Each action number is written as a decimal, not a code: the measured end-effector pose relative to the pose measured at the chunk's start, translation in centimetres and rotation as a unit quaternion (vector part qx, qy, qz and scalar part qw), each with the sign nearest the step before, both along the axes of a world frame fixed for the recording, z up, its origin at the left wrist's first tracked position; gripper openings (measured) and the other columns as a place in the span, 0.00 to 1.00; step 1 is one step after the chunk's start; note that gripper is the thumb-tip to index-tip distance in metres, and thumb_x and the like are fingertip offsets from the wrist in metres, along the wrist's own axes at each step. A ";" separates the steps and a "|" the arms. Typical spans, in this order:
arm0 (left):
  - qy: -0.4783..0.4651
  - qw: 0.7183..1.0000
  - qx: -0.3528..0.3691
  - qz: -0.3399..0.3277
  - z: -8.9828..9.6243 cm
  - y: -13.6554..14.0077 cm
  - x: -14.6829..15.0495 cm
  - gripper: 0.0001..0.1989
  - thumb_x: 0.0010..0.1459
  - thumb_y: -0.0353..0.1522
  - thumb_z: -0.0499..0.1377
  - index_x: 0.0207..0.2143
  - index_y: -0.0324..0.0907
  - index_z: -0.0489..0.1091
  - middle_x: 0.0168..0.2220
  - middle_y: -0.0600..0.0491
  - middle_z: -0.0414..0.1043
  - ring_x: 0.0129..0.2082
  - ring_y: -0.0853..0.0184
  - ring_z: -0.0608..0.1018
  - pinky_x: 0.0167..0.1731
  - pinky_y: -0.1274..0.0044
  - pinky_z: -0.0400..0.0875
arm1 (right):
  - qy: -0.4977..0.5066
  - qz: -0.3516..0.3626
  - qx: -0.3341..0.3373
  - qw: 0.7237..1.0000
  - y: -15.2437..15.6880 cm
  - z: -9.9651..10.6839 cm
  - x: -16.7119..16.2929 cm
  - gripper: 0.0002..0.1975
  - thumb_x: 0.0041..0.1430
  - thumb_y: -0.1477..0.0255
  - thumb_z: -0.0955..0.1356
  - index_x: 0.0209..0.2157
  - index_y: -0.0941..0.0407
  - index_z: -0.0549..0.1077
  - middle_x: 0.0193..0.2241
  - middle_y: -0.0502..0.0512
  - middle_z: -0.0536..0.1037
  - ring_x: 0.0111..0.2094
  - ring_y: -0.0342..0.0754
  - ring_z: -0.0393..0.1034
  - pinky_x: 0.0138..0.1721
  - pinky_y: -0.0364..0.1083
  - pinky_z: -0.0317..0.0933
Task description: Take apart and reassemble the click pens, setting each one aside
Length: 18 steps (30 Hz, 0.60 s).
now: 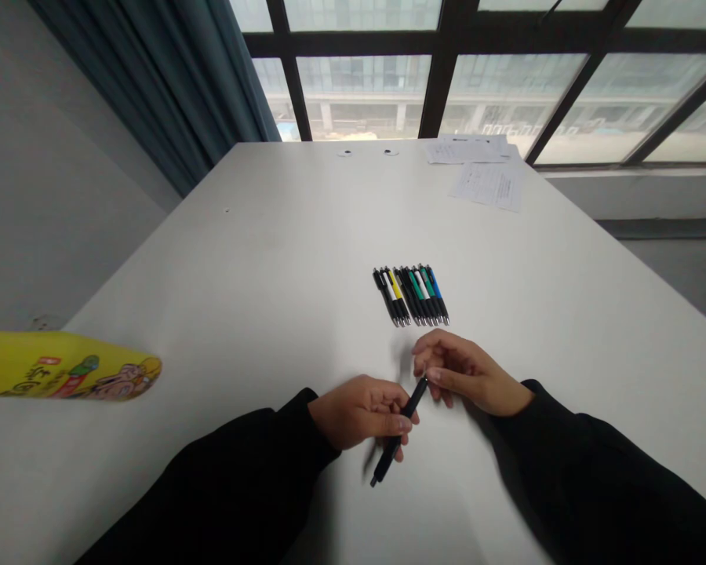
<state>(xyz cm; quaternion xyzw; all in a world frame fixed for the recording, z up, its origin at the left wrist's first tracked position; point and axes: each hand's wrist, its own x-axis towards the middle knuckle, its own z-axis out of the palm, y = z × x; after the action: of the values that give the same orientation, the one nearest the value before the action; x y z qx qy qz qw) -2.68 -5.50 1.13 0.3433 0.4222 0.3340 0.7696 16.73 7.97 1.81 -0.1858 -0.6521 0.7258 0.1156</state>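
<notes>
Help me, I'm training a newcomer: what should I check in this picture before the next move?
1. Left bare hand holds the slim black pen: ok, gripped round its barrel.
2. Right bare hand at the pen's upper end: ok, fingertips there.
3. Row of black-gripped pens with black and coloured barrels apart from both hands: ok.
4. Printed white paper sheets away from both hands: ok, at far right.
5. Pen's nib out: cannot tell, too small.

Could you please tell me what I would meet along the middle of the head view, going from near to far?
The black pen held in the left hand → the row of pens on the table → the printed papers → the window.
</notes>
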 end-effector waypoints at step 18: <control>-0.009 1.000 0.017 0.021 -0.2 0.0 0.1 0.24 0.48 0.46 0.71 0.37 0.36 0.72 0.27 0.53 0.74 0.22 0.69 0.79 0.27 0.76 0.73 | 0.002 -0.007 0.029 1.000 -0.2 -0.3 0.0 0.21 0.64 0.53 0.66 0.38 0.58 0.73 0.23 0.50 0.70 0.22 0.41 0.60 0.21 0.41 0.53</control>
<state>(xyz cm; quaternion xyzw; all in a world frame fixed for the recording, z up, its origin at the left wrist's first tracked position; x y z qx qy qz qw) -2.56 -5.48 0.89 0.3447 0.4167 0.3606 0.7600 16.75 7.78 1.51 -0.1855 -0.6711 0.7063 0.1275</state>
